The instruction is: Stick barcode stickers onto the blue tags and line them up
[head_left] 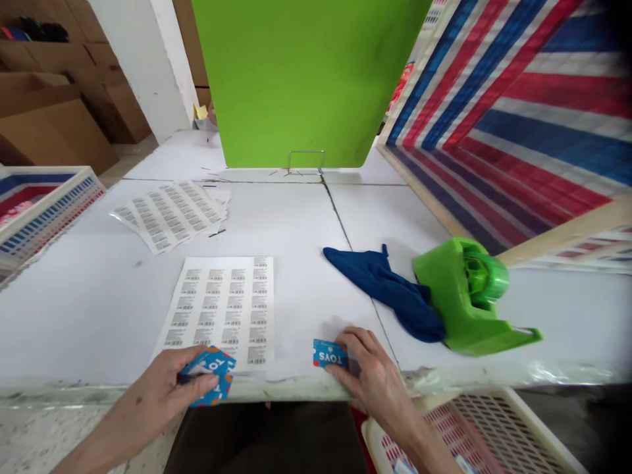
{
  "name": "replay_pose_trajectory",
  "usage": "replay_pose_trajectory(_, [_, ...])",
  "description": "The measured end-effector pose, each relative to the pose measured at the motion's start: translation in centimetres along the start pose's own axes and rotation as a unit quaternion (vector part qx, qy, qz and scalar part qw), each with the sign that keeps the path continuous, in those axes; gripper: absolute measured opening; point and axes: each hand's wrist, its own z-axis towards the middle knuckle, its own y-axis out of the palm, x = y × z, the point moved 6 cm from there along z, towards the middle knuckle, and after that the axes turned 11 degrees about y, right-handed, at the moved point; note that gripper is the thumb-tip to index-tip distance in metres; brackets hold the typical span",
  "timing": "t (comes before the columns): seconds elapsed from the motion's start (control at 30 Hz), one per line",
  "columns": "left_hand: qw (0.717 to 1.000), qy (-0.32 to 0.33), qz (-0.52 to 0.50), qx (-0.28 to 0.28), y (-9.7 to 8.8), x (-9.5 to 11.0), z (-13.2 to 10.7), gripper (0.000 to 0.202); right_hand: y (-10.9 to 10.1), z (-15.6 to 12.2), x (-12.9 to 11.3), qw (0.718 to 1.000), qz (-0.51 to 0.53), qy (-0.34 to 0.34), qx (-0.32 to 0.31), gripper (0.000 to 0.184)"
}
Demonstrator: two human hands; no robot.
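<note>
My left hand (pixel 170 388) is closed around a small stack of blue cards printed TOYS (pixel 211 377) at the near edge of the white table (pixel 99 309). My right hand (pixel 368 368) pinches a single blue TOYS card (pixel 330 353) flat against the table edge. Between and just beyond the hands lies a sheet of barcode stickers (pixel 222 306). More sticker sheets (pixel 170 214) lie fanned out further back on the left.
A green tape dispenser (pixel 469 299) stands to the right on a crumpled blue cloth (pixel 390 293). A green board (pixel 306 79) stands upright at the back. A striped red-white-blue panel (pixel 518 112) leans at right. Baskets sit at left (pixel 44 204) and below right (pixel 484 428).
</note>
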Motion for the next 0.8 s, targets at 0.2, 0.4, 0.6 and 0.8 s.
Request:
replay_pose_trajectory(0.2, [0.997,0.033,0.029,-0.058,0.9,1.0,0.7,0.021,0.5,-0.4,-0.1,1.000,-0.022,0.006,0.001,0.017])
replay_pose_trajectory(0.4, [0.998,0.038,0.012,-0.045,0.9,0.6,0.4,0.025,0.7,-0.7,-0.6,0.998,-0.050,0.027,-0.018,0.022])
replay_pose_trajectory(0.6, [0.999,0.037,-0.016,-0.036,0.9,-0.6,-0.1,0.024,0.7,-1.0,-0.9,0.998,-0.039,0.037,-0.022,0.006])
replay_pose_trajectory(0.8, [0.996,0.015,-0.086,-0.027,1.6,-0.7,-0.2,0.023,0.4,-1.7,-3.3,0.993,0.109,0.028,-0.031,0.017])
